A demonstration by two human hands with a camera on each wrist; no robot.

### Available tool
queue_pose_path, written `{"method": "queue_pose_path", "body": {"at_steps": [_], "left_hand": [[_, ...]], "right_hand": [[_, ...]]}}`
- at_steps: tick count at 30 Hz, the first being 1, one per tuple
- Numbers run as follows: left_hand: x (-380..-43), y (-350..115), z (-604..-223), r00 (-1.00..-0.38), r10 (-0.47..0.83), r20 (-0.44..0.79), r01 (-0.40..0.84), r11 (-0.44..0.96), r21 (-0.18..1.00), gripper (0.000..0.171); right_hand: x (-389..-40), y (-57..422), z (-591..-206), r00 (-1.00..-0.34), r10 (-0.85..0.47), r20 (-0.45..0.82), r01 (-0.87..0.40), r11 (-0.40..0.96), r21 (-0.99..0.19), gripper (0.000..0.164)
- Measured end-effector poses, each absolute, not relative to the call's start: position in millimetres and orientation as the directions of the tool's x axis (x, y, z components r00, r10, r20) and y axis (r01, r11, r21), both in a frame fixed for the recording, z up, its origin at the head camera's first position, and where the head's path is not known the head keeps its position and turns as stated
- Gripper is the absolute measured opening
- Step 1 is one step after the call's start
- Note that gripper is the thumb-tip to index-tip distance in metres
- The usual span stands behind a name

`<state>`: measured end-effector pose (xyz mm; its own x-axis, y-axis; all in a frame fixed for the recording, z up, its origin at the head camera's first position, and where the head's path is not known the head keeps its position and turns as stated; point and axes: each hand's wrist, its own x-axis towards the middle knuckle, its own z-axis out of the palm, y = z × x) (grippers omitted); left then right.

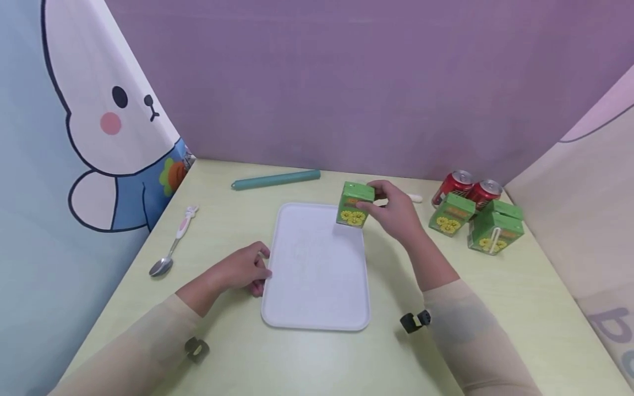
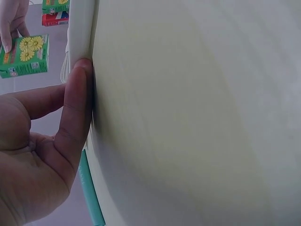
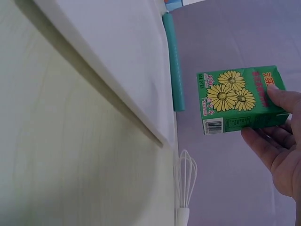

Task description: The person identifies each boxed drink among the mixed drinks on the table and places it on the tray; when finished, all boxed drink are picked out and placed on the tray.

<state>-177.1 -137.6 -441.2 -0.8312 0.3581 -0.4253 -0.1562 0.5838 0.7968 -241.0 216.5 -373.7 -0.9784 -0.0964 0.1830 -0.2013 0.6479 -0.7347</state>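
right hand [image 1: 394, 212]: pinches the upper part of the box [image 1: 354, 206], thumb on the printed face, fingers round the other side, by the tray's [image 1: 317, 269] far right corner.
left hand [image 1: 245, 267]: at the tray's left edge, fingers bent, thumb at the rim; seems a light pinch. the two hands are apart, the tray between them.
box: over the tray's far right corner, held off the tray, base down, long axis near upright with a slight lean.
nearer hand: the right, which has the box; the left is across the tray from it.
box to tray: the tray's middle lies leftward and toward the person from the box. any lowering would turn, i judge, on how much of the base sits inside the rim; i cannot tell that.
whisk [image 3: 186, 188]: just right of the tray's far right corner.
rod [image 1: 276, 180]: beyond the tray's far edge, toward its left.
spoon [image 1: 170, 247]: well left of the tray.
other boxes [image 1: 452, 214]: well right of the tray.
cans [image 1: 444, 190]: right of the tray, behind the other boxes.
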Motion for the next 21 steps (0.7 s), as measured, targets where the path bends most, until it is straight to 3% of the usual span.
{"method": "queue_pose_path", "body": {"at_steps": [21], "left_hand": [[-178, -139, -444, -0.826, 0.360, -0.434, -0.163, 0.584, 0.795, 0.042]], "right_hand": [[-267, 138, -393, -0.973, -0.200, 0.116, -0.220, 0.640, -0.736, 0.055]]}}
